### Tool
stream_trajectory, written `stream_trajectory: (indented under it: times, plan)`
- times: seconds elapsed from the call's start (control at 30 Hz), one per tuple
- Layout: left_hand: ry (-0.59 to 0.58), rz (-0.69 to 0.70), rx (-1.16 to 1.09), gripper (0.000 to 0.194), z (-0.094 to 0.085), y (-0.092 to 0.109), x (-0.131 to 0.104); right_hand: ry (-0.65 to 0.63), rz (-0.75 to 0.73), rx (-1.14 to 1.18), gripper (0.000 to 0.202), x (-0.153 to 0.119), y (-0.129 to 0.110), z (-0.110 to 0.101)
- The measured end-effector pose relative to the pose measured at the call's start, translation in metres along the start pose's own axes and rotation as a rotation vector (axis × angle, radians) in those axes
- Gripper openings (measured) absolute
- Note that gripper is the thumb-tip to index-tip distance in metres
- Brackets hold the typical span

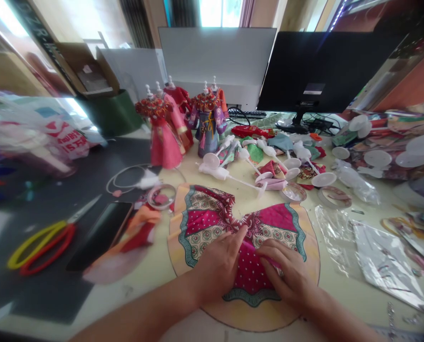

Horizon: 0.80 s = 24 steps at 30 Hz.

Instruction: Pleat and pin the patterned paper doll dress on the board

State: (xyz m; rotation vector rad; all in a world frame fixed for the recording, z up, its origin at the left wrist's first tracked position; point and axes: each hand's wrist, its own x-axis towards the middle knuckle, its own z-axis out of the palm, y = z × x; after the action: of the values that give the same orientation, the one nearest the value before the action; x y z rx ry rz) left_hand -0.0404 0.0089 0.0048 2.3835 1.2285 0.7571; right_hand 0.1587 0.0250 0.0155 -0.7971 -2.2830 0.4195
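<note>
A round doll skirt [251, 270] with magenta, cream and teal panels and a pale orange border lies spread on the table, a notch open at its top edge. My left hand [221, 261] rests on the middle of the skirt, index finger stretched toward the gathered waist, the other fingers partly hidden. My right hand [286, 268] lies on the right part of the skirt, fingers bent and close together against the cloth; whether they pinch a fold is too small to tell.
Scissors [44, 247], a phone [100, 235] and orange-red cloth [137, 232] lie left. Dressed doll stands [165, 137] rise behind, near two monitors [217, 66]. White doll stands [215, 171], tape rolls [335, 196] and clear bags [386, 266] are behind and right.
</note>
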Motion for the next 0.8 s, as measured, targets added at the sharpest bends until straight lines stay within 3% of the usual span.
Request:
stream_trajectory:
  times: [0.17,0.43,0.63,0.8]
  plan:
    - [0.007,-0.077,-0.123,0.059,-0.003,-0.001,0.001,0.056,0.050,0.021,0.017,-0.004,0.005,0.001]
    - [0.115,-0.218,-0.367,0.054,-0.004,-0.009,0.003,0.058,0.026,0.013,0.018,-0.003,0.003,-0.002]
    - [0.186,-0.350,-0.435,0.026,-0.013,-0.006,0.009,0.072,0.003,-0.011,0.025,-0.004,0.005,-0.004]
    - [0.160,-0.272,-0.510,0.008,-0.013,-0.001,0.010,0.089,0.002,-0.056,0.027,-0.007,0.004,-0.003]
